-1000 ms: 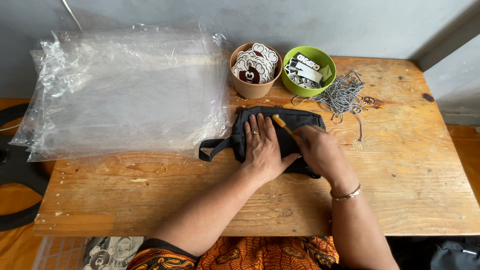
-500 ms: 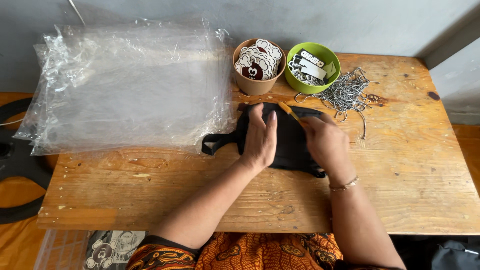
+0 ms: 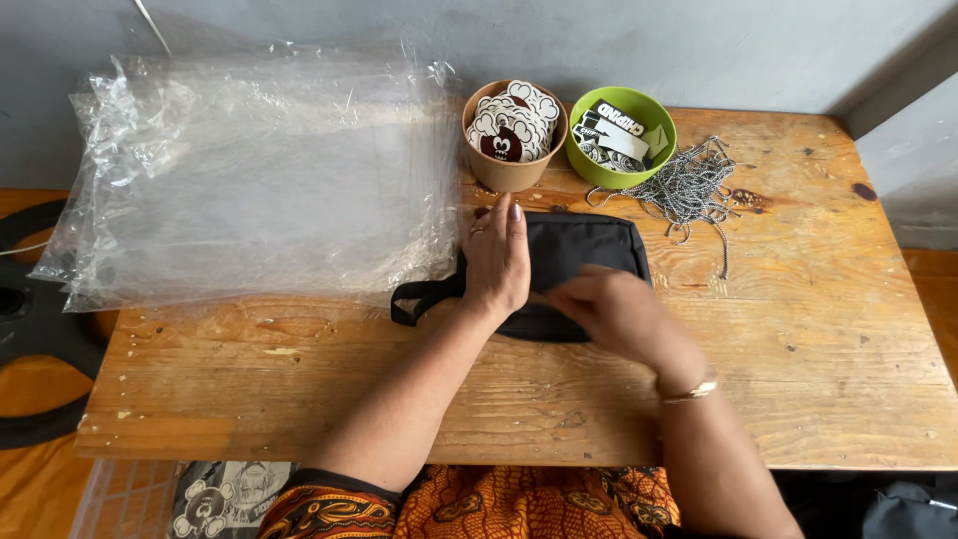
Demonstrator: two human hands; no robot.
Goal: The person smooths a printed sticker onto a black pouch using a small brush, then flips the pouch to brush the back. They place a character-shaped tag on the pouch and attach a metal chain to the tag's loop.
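Note:
A black fabric pouch (image 3: 589,250) with a strap loop (image 3: 417,299) at its left end lies flat on the wooden table (image 3: 798,329). My left hand (image 3: 496,262) rests palm down on the pouch's left part, fingers stretched toward the far edge. My right hand (image 3: 619,311) lies over the pouch's near edge with its fingers curled and pinched together there. A small pale tip shows at the fingertips; I cannot tell what it is.
A stack of clear plastic bags (image 3: 259,170) covers the table's left half. Behind the pouch stand a brown cup of stickers (image 3: 514,135) and a green bowl of tags (image 3: 621,135). A pile of metal ball chains (image 3: 689,190) lies to the right.
My right hand has moved from the pouch's far right part down to its near edge. My left hand has stayed on the pouch's left part. The view has shifted slightly.

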